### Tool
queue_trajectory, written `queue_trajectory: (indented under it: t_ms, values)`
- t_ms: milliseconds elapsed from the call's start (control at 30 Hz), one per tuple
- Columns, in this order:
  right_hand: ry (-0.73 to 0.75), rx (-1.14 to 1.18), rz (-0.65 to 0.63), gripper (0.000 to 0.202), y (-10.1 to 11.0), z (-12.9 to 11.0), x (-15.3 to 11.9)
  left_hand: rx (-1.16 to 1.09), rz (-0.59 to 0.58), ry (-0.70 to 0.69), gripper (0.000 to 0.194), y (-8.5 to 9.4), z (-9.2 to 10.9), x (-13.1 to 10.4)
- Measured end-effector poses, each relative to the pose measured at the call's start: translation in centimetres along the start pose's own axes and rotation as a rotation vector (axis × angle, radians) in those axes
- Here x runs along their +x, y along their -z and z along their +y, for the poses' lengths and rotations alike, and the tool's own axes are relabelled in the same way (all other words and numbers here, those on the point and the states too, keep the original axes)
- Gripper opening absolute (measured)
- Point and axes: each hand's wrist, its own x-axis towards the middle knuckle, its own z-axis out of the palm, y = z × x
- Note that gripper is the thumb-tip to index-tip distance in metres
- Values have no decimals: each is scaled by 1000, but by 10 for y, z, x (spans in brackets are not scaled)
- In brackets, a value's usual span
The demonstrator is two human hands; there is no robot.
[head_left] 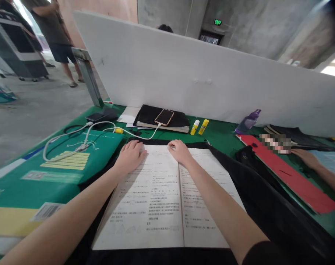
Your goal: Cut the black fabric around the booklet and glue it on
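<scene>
An open book (164, 206) with printed pages lies on black cloth (219, 158). At its upper left corner rests my left hand (131, 156), palm down, fingers stretched over the edge and thumb apart on the page. My right hand (181, 152) is at the top edge near the spine, its fingers curled and its thumb close to the index finger, apparently pinching the page edge. My right forearm covers part of the right page. Just beyond the hands lies a black-covered book (145, 116) with a phone (164, 117) on top, plugged into a white cable (145, 138).
On the left is a green workbook (101, 145) with the cable over it. Two glue sticks (199, 127) and a purple bottle (246, 123) stand before a white partition (184, 73). At right lie a red strip (289, 176) and another person's arm (308, 158). A person stands far left.
</scene>
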Motion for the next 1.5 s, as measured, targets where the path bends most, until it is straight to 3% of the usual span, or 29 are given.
queue_trajectory:
  t_ms: [267,533,800,900,1033,1100,1333,1500]
  values:
    - [30,-4,-9,15,0,6,2,12,16,82,61,-7,-2,-1]
    - [73,-17,-5,18,-1,15,2,-47,-14,126,63,-5,-2,2]
    - [70,-22,110,27,4,6,-6,42,-4,161,61,-6,-10,1]
    - [179,-10,162,24,10,-1,-13,39,-52,164,57,2,-16,2]
    - [432,35,49,22,14,-9,-18,-198,-117,195,54,23,-19,6]
    - [482,51,1,21,13,-10,-18,-327,-128,260,54,33,-20,7]
    - [365,126,-57,17,12,-8,-17,-751,-138,562,49,53,-24,4]
    - [361,132,-48,16,10,-9,-19,-1064,-81,644,41,63,-26,2]
